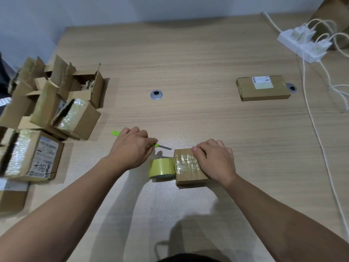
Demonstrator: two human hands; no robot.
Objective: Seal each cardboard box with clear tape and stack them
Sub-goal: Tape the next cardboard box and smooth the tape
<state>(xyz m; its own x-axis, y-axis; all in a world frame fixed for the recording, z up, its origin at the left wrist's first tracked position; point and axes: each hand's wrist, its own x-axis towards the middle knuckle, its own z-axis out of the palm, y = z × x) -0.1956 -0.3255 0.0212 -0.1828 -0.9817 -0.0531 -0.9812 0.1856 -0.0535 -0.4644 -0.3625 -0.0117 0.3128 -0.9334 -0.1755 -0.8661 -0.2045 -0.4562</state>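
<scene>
Box (186, 173), tape across its top, near centre of table (188, 63), right hand (214, 162) curled over its right part, tape roll (162, 168) touching its left side; left hand (132, 148) grasping green cutter (160, 146); sealed box (262, 91) far right; open boxes (56, 103) piled left.
</scene>
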